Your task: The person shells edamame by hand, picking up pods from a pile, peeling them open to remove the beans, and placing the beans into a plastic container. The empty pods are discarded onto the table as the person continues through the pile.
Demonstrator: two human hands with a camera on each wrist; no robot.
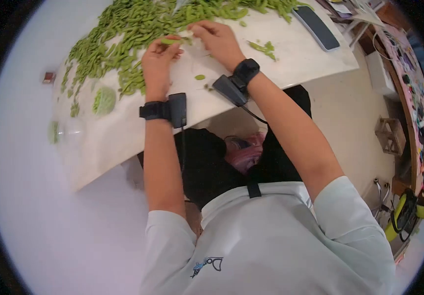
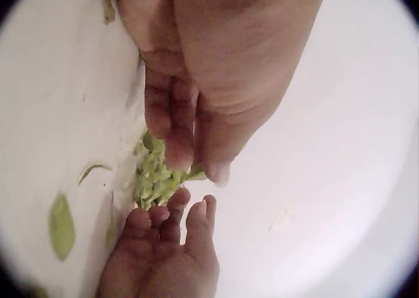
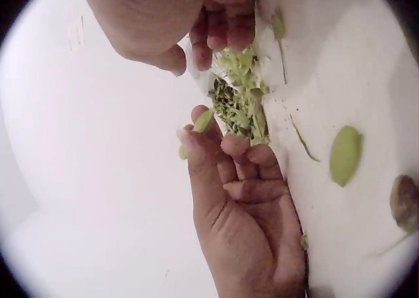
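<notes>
My left hand point(image 1: 157, 64) pinches a green bean pod point(image 1: 171, 42) between thumb and fingertips. In the right wrist view that pod point(image 3: 204, 120) sticks out past the left thumb. My right hand point(image 1: 218, 43) is close beside it, fingers loosely bent, thumb and fingertips apart with nothing visible between them. Both hands hover over the near side of a large heap of green pods point(image 1: 128, 29) on the white table point(image 1: 290, 66). A single loose pod point(image 3: 346, 156) lies on the table near the wrists.
On the left stand a clear container of green pieces point(image 1: 104, 101) and another clear container point(image 1: 71, 132). A small green cluster point(image 1: 266, 49) lies to the right, with a dark-screened phone point(image 1: 316, 28) beyond it. The table's front edge point(image 1: 118, 166) runs before my lap.
</notes>
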